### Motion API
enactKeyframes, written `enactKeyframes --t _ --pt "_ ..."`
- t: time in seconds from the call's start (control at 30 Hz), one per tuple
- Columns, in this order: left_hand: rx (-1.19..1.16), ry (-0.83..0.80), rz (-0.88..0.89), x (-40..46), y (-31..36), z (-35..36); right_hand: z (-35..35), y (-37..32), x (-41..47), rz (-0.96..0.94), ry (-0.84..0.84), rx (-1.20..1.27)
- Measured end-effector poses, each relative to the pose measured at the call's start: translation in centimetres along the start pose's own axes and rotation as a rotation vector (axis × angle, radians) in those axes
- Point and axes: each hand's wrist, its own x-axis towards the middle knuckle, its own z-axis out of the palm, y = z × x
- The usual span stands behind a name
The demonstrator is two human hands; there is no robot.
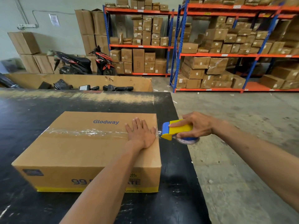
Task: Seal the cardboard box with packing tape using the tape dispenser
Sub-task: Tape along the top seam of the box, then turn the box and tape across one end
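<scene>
A cardboard box (90,151) is seen on a black table (24,113), a strip of clear tape (84,132) laid across its closed top. The left hand (140,133) is pressed flat, fingers slightly spread, at the box's right edge. A yellow-and-blue tape dispenser (175,130) is gripped by the right hand (196,125) just beyond that edge.

Left hand (140,135) flat, palm down, fingers (135,125) extended and slightly spread, pointing away from the body; forearm bare, reaching forward from lower centre; right hand (196,125) closed in a grip, thumb on top, fingers curled beneath, knuckles up; right arm bare, extended from the right edge.
</scene>
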Motion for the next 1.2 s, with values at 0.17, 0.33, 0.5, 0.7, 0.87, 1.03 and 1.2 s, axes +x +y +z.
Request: enactKeyframes --t 0.17,0.33,0.5,0.7,0.87,1.03,1.2 --pt "0.012 -0.012 0.028 -0.4 0.2 0.0 0.2 0.4 -0.3 -0.045 0.046 -0.027" --pt "0.002 -0.014 0.023 -0.4 0.1 -0.1 0.5 -2.3 1.3 -0.117 -0.181 -0.39" --pt "-0.008 -0.028 -0.022 0.0 0.5 -0.4 3.9 -4.0 0.1 -0.052 -0.169 -0.376" --pt "0.036 -0.145 -0.131 0.3 3.2 -1.1 2.4 -3.3 1.3 0.177 0.019 -0.319" --pt "0.022 -0.164 -0.061 0.8 2.4 -0.7 1.9 -2.9 1.8 0.435 0.21 -0.097" --pt "0.084 -0.211 0.156 -0.8 -0.8 -1.7 1.0 -3.5 2.3 0.558 0.4 0.658" --pt "0.012 -0.332 0.472 -4.6 -6.1 -5.0 0.3 -7.3 3.9 0.501 0.534 1.075"
